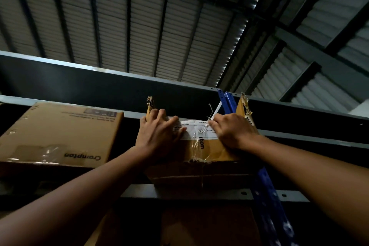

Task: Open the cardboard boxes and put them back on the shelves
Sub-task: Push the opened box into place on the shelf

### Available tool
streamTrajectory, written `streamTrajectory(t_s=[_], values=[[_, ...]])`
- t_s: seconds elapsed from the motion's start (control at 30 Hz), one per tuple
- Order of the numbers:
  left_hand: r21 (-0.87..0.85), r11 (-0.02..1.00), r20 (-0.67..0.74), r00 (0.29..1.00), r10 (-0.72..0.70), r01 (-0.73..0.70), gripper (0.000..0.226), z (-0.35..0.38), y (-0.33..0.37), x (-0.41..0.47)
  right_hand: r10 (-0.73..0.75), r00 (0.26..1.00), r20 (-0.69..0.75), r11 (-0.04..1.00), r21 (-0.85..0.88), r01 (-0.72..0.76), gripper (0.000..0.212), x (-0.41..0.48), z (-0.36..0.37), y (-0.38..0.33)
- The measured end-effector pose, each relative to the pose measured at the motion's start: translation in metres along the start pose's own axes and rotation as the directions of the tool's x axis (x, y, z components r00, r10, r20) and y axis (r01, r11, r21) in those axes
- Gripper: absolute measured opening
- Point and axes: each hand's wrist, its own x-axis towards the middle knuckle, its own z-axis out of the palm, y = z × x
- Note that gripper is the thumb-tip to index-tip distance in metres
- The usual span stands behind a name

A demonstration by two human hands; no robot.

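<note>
Both forearms, left hand [158, 136] and right hand [234, 132] are bare.

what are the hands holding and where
The left hand grips the torn-open cardboard box at its upper left edge. The right hand seems to pinch the lower end of a white strap on it.
</note>
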Motion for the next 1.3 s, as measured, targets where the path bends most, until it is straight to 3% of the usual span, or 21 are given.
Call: streamTrajectory(t_s=[0.23, 0.87, 1.3], values=[[0.0, 1.0, -0.006, 1.0, -0.013, 0.013, 0.053, 0.058, 0.011, -0.003, 0.029, 0.995, -0.091, 0.999, 0.043, -0.026, 0.036, -0.007, 0.068, 0.024], [0.15, 0.988, 0.066, 0.997, -0.043, 0.032, 0.052, 0.149, 0.049, 0.006, 0.014, 0.994, -0.11, 0.957, 0.289, 0.018, 0.035, -0.003, 0.201, 0.095], [0.214, 0.973, 0.057, 0.993, -0.099, 0.085, 0.067, 0.187, 0.059, -0.005, -0.006, 0.992, -0.126, 0.942, 0.333, 0.048, 0.035, -0.004, 0.244, 0.105]])
